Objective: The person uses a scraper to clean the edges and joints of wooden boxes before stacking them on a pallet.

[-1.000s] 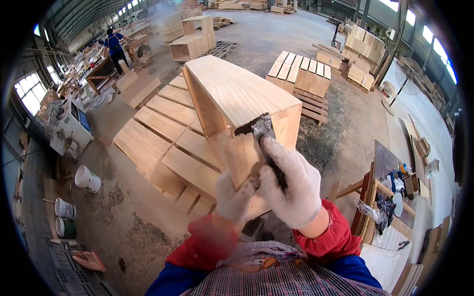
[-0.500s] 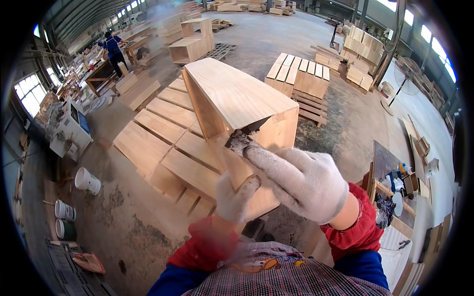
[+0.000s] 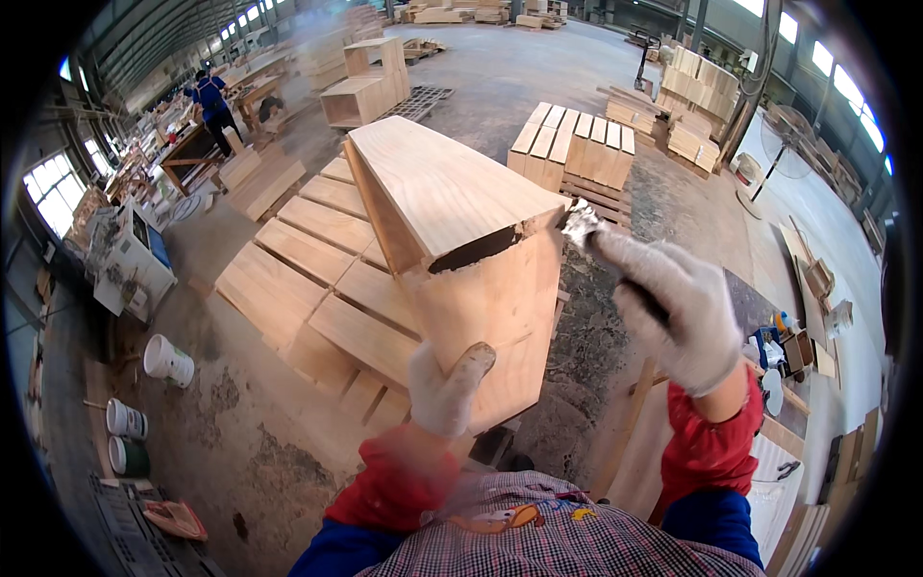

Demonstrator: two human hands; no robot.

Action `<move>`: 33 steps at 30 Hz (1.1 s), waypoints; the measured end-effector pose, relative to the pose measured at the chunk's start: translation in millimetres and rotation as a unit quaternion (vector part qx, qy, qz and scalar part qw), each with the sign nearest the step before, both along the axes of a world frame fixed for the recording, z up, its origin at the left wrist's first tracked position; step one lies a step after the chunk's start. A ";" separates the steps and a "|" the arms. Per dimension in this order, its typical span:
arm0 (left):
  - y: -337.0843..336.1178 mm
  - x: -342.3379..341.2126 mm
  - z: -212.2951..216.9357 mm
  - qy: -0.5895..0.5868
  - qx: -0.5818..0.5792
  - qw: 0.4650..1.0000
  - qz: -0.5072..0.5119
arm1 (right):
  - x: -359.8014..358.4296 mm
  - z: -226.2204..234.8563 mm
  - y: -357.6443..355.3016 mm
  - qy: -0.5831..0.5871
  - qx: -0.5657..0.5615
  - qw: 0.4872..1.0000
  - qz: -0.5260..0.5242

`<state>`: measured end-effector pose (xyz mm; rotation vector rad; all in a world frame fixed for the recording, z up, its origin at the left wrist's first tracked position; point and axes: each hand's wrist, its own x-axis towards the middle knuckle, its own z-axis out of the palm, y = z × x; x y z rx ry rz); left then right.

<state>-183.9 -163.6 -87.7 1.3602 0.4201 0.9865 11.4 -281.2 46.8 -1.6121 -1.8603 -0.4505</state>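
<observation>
Your left hand [image 3: 444, 389] was closed on the left edge of the near panel of the wooden box [image 3: 495, 308], thumb flat against the outer face, fingers hidden. Your right hand [image 3: 683, 308] was partly curled, index finger extended; whether it gripped a tool could not be told. A tip smeared dark and whitish [image 3: 580, 223] projected from it at the right near corner of the box's top panel; contact could not be confirmed. A dark brown patch [image 3: 474, 250] lay along that panel's near edge, toward its left corner. The box stood at the right edge of the stack of wooden pieces [image 3: 308, 252], its underside hidden. Beyond it, slatted wooden blocks [image 3: 574, 144] sat on a pallet [image 3: 598, 195]. Farther left stood a white bucket [image 3: 168, 360] and, well apart, a co-worker in blue [image 3: 212, 101].
</observation>
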 end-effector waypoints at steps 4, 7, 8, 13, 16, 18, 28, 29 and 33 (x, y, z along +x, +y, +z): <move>-0.8 6.6 5.6 -0.011 -0.037 0.999 -0.011 | -15.3 -33.0 20.2 0.087 0.054 0.993 0.055; -2.2 1.6 0.6 0.002 0.014 1.000 0.006 | -20.6 -40.4 30.9 0.147 0.073 0.985 0.057; -2.0 1.1 0.2 0.006 0.021 1.000 0.008 | -19.1 -39.4 33.8 0.162 0.076 0.982 0.054; -1.6 -1.3 9.4 0.067 0.071 0.995 0.036 | -23.7 -16.0 23.2 0.088 0.033 0.995 0.035; 3.8 -1.7 -7.1 0.010 0.060 0.998 -0.008 | -40.5 -10.5 18.4 -0.030 -0.039 0.996 0.077; 1.7 -1.5 1.7 -0.008 0.016 0.999 -0.027 | -47.8 -4.0 20.9 -0.035 -0.038 0.995 0.089; 1.7 0.6 -3.5 0.021 0.119 0.991 0.060 | -25.6 27.8 10.3 -0.111 -0.097 0.989 -0.016; 3.4 -0.3 -7.3 0.035 0.137 0.988 0.060 | -15.9 29.8 6.3 -0.100 -0.099 0.990 -0.022; 5.8 -8.0 -12.3 0.081 0.147 0.985 0.047 | 18.6 26.8 -4.4 -0.130 -0.038 0.988 -0.078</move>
